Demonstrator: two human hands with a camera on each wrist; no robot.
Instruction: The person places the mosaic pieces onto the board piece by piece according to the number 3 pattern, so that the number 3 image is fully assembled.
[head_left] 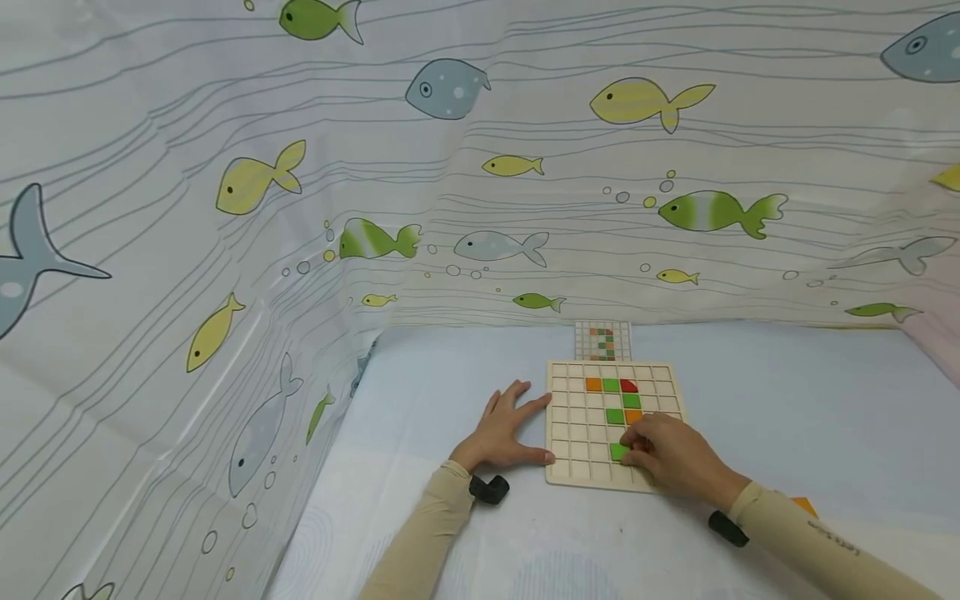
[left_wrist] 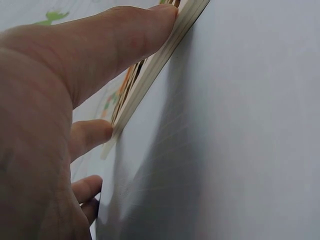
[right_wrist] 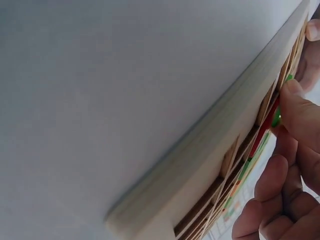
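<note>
A pale wooden grid board (head_left: 577,479) lies on the table with several orange, green and red tiles set in its squares. Spread along its left side, my left hand (head_left: 504,432) touches the edge with thumb and index fingertips. Over the lower right of the board, my right hand (head_left: 678,457) pinches a small green tile (right_wrist: 276,116) between thumb and finger. Just below it in the right wrist view shows a red tile (right_wrist: 262,131). The right hand hides the board's lower right squares in the head view.
Behind the board, against the fish-print curtain (head_left: 570,250), is a card (head_left: 582,342) with a printed grid of coloured squares. An orange piece (head_left: 805,506) lies on the table beside the right sleeve. A black wrist device sits on each arm.
</note>
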